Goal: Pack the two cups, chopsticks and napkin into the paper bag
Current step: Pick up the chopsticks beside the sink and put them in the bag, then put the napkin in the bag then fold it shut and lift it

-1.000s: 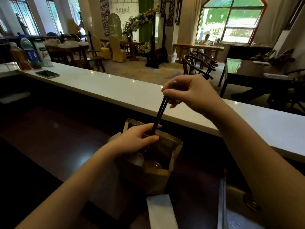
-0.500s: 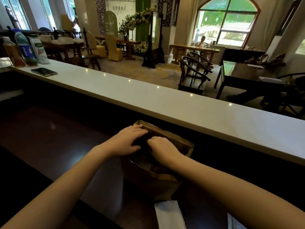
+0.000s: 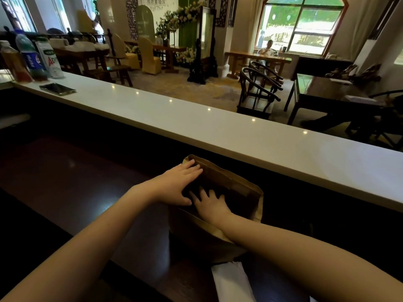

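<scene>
Two bare hands are at the mouth of the brown paper bag [image 3: 220, 216], which stands open on the dark worktop [image 3: 72, 171] just below a raised white counter ledge [image 3: 196, 123]. The left hand [image 3: 178, 184] lies flat on the bag's left rim, its grip spread, fingers [image 3: 193, 167] extended along the top edge and thumb down the near side; it pinches nothing. The right hand [image 3: 212, 204] is set inside the opening, palm down, fingers splayed into the dark interior; its grip appears spread, and whether anything lies under it cannot be told. The right forearm crosses the bag's near wall and presses that wall inward.

The bag's interior is in shadow. Neither the cups nor the chopsticks can be made out; their position cannot be confirmed from here.

The white napkin [image 3: 232, 282] lies on the worktop outside the bag, just in front of its near base, folded into a long strip running toward the onlooker's edge.

On the white ledge, well apart to the far left, a dark phone [image 3: 57, 89] lies flat. Beyond it stand several bottles [image 3: 30, 59] and a white carton [image 3: 49, 58], close together. Behind the ledge is a dining room with dark wooden armchairs [image 3: 259, 88], tables and an arched window [image 3: 303, 25]; a person sits at a far table.
</scene>
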### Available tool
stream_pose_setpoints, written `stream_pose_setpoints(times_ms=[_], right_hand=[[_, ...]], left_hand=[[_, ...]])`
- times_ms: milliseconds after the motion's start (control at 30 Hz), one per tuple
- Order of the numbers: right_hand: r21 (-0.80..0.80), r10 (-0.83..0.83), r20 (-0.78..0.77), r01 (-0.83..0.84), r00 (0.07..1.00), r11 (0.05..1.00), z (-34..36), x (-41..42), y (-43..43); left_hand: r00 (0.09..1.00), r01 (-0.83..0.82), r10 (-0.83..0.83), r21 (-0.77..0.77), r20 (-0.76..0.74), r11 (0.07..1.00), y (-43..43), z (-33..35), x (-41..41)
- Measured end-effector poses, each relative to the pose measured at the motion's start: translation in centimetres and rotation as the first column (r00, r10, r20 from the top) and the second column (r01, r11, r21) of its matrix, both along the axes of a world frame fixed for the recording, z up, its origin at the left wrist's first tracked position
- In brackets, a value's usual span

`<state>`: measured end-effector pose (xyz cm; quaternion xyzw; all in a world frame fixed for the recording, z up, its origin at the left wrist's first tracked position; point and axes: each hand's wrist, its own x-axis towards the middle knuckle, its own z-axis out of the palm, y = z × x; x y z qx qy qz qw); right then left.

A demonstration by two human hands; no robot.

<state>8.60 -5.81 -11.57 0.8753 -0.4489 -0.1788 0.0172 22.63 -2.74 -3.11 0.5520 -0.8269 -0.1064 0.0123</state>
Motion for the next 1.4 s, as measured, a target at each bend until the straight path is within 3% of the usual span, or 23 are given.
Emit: stream_pose_setpoints(times_ms=[233, 367, 567, 833, 967, 1133, 1200, 1267, 1333, 1400], right_hand=[[0.142, 0.031, -0.081, -0.019, 0.996, 0.99, -0.3, -0.4, 0.8], [0.224, 0.009, 0.039, -0.017, 0.999, 0.974, 3.6, -3.2, 1.4], [0.167, 0.071, 0.311, -0.129, 0.948, 0.977, 10.4, -9.4, 2.9], [-0.042, 0.198, 0.356, -0.196, 0.914, 0.98, 9.0, -14.4, 4.2], [-0.078, 0.219, 0.473, -0.207, 0.853, 0.975, 8.0, -15.6, 4.4], [-0.086, 0.124, 0.696, -0.089, 0.707, 0.992, 6.5, -17.5, 5.3], [-0.056, 0.033, 0.796, 0.018, 0.604, 0.998, 5.1, -18.7, 6.0], [0.014, -0.099, 0.843, 0.163, 0.528, 0.987, 2.7, -19.8, 6.8], [0.102, -0.255, 0.791, 0.292, 0.555, 0.951, -0.7, -20.4, 8.0], [0.239, -0.421, 0.663, 0.358, 0.619, 0.903, -4.4, -20.3, 10.0]], left_hand=[[0.991, -0.014, 0.008, 0.044, 0.135, 0.999, -0.1, 0.7, -0.1], [0.988, -0.006, 0.0, 0.036, 0.151, 0.999, 0.5, 1.1, 0.1], [0.999, -0.012, 0.008, -0.079, -0.042, 0.997, 2.0, 1.5, -1.1], [0.943, -0.185, 0.088, -0.283, -0.322, 0.941, 5.8, -0.5, -5.2], [0.911, -0.351, 0.18, -0.469, -0.371, 0.81, 7.9, -2.1, -7.0], [0.79, -0.587, 0.224, -0.598, -0.571, 0.546, 10.7, -3.7, -7.8], [0.682, -0.709, 0.227, -0.55, -0.696, 0.442, 11.9, -5.4, -8.3], [0.529, -0.814, 0.244, -0.405, -0.813, 0.416, 13.4, -8.2, -9.6], [0.393, -0.846, 0.342, -0.19, -0.853, 0.499, 14.8, -11.8, -11.5], [0.311, -0.8, 0.552, 0.1, -0.774, 0.591, 15.6, -15.4, -13.5]])
